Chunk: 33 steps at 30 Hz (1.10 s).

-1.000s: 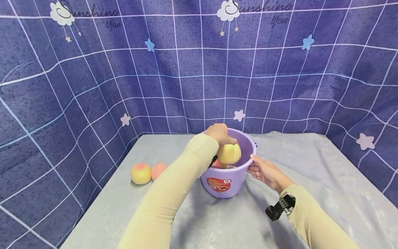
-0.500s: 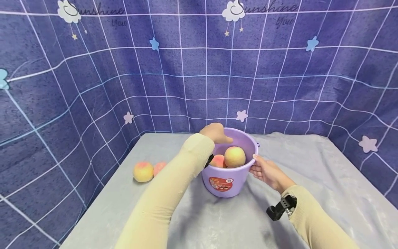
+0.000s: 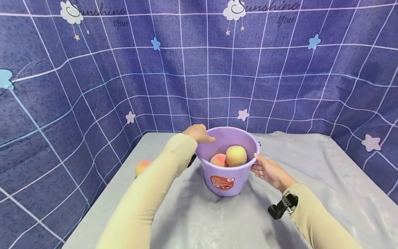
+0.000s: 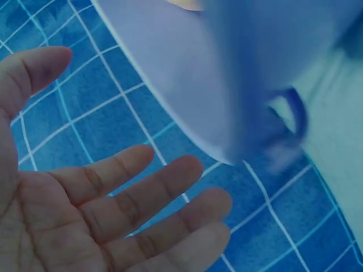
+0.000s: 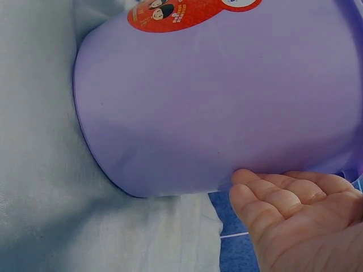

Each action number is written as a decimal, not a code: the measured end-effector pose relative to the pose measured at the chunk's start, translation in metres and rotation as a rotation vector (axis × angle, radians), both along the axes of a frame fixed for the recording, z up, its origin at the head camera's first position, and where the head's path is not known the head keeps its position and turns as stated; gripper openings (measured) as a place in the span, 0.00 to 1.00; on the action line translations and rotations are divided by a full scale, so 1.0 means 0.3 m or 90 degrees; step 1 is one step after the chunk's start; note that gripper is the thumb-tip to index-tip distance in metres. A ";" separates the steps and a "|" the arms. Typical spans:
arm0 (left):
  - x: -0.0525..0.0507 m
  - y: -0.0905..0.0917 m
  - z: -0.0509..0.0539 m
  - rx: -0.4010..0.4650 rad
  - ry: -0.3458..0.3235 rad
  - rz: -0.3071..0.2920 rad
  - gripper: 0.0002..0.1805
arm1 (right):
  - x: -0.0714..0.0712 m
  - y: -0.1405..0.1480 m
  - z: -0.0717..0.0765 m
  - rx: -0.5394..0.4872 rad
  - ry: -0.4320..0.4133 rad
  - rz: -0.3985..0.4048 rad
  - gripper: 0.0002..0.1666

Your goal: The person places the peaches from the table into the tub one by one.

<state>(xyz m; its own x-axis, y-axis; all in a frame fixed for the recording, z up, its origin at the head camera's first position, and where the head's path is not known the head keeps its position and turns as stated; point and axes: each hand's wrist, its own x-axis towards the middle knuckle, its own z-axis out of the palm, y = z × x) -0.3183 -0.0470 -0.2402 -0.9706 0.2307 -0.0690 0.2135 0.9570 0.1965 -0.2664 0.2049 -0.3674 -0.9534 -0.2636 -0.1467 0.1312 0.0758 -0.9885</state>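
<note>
Inside the bucket (image 3: 239,180), two peaches (image 3: 236,156) look light and firm, best cupped around the sides. Left of it, the left grip (image 3: 199,134) is empty, fingers spread; right, the right grip (image 3: 271,171) pinches its upper edge.

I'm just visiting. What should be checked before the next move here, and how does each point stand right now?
1. Left hand free: ok, open and holding nothing.
2. Right hand on the purple bucket: ok, thumb at its rim.
3. Bucket upright: ok, standing on the gray cloth.
4. Peaches inside: ok, two visible.
5. Outside peach fully in view: not ok, left sleeve partly covers it.
6. Anything beneath the visible two: cannot tell.
</note>
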 end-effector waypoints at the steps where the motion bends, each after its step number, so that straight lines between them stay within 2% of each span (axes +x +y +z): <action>1: 0.002 -0.011 -0.001 -0.003 -0.003 0.004 0.24 | 0.000 0.001 0.000 -0.001 0.000 0.000 0.46; 6: 0.000 -0.078 -0.001 -0.019 -0.016 0.033 0.26 | 0.000 0.003 -0.001 -0.001 0.004 0.005 0.46; 11: -0.015 -0.162 -0.006 -0.001 -0.030 0.061 0.32 | 0.000 0.007 -0.001 0.000 0.006 0.003 0.46; 15: -0.004 -0.223 -0.024 0.002 -0.034 0.073 0.31 | 0.000 0.002 0.000 -0.003 0.004 0.003 0.46; 20: 0.026 -0.263 -0.072 0.018 -0.002 0.047 0.25 | -0.003 -0.001 -0.004 -0.001 0.003 0.000 0.46; 26: 0.074 -0.279 -0.110 0.025 0.046 0.039 0.33 | 0.000 0.000 -0.004 0.001 0.003 -0.006 0.45; 30: 0.081 -0.315 -0.155 0.046 0.067 0.040 0.33 | -0.001 -0.001 -0.004 0.002 -0.002 0.000 0.45; 33: 0.084 -0.349 -0.190 0.091 0.068 0.023 0.33 | -0.004 -0.003 -0.001 0.002 -0.007 0.000 0.45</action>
<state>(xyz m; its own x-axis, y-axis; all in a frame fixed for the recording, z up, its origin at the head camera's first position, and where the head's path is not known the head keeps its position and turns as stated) -0.2932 -0.1516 -0.2974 -0.9786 0.1953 0.0654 0.2060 0.9284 0.3093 -0.2676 0.2039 -0.3676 -0.9515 -0.2634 -0.1588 0.1426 0.0794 -0.9866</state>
